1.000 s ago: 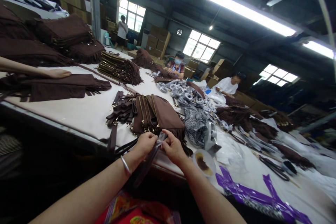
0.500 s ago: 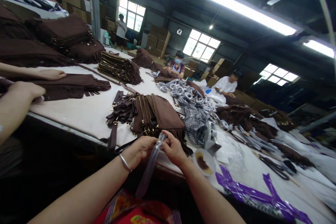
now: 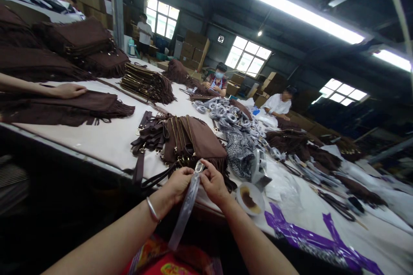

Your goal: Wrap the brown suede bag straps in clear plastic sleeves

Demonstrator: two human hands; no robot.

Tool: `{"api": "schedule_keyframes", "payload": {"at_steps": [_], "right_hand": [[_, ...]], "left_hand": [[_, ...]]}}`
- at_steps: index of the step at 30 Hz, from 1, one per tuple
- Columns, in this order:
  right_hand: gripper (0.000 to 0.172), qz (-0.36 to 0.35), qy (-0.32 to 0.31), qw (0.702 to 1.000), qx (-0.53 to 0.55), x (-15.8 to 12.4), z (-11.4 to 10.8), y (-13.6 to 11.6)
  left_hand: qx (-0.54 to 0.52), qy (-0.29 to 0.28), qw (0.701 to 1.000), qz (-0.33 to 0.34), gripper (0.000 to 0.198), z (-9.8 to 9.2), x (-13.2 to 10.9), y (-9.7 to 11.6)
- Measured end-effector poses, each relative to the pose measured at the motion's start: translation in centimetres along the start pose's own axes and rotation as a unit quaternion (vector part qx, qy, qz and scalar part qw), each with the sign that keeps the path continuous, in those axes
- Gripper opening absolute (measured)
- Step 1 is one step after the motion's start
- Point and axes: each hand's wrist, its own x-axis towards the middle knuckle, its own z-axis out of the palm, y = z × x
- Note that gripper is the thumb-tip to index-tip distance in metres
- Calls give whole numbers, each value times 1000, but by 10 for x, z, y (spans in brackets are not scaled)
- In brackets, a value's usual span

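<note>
Between my two hands is a strap in a clear plastic sleeve (image 3: 185, 217), with a metal clasp (image 3: 199, 166) at its top end. My left hand (image 3: 177, 184) pinches it from the left, just below the clasp, and a silver bangle circles that wrist. From the other side, my right hand (image 3: 213, 182) grips the clasp end between thumb and fingers. The sleeve's lower end hangs free past the table edge. Just beyond my hands, a pile of brown fringed bags (image 3: 206, 139) with gold zips lies beside several dark wrist straps (image 3: 146, 135).
A tape roll (image 3: 250, 199) sits in a dispenser at my right, near purple plastic (image 3: 306, 234). Bundled wrapped straps (image 3: 230, 114) lie farther back. On the left, a co-worker's hand (image 3: 69, 90) rests on brown fringed material (image 3: 64, 107). Other people are across the table.
The clasp now shows more plainly above my fingers, and the hanging sleeve has swung slightly right. At left, the co-worker's nearer hand has drawn out of view and the fringed material lies flatter.
</note>
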Motion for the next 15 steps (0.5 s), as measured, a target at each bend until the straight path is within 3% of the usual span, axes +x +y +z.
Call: {"api": "schedule_keyframes", "payload": {"at_steps": [4, 8, 15], "right_hand": [[50, -3, 14, 1000, -14, -1, 0, 0], [49, -4, 17, 1000, -15, -1, 1, 2], [50, -2, 16, 999, -28, -2, 1, -1]], "left_hand": [[26, 39, 997, 60, 23, 1, -9, 2], [36, 23, 997, 70, 27, 6, -21, 8], [196, 39, 974, 110, 40, 11, -26, 5]]}}
